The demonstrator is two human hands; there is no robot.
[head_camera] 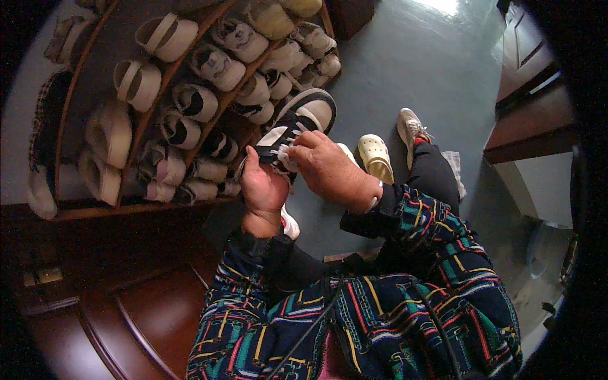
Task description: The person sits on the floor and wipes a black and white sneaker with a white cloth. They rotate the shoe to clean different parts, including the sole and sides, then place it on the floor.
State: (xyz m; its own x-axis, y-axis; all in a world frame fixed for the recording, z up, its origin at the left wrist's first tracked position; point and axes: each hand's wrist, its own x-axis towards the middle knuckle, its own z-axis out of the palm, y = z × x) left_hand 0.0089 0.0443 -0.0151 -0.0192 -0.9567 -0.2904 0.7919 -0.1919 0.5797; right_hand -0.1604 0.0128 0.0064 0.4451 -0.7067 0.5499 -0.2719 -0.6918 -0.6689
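Note:
A black-and-white sneaker point(313, 111) is held in front of the shoe rack, its toe pointing away from me. My left hand point(263, 187), palm turned up and thumb raised, supports the sneaker near its heel and collar. Over the lacing, my right hand point(327, 168) pinches a small bunched white item point(285, 157). Whether that is lace or a piece of tissue, I cannot tell. White laces point(297, 135) show just beyond my right fingers. My hands cover much of the sneaker's near end.
A wooden shoe rack point(175, 47) full of shoes and slippers stands at the left. Cream clogs point(374, 152) sit on the grey-green floor point(408, 71). My feet wear light sneakers point(411, 128). A dark red wooden panel point(166, 313) is at lower left, wooden furniture point(527, 109) at right.

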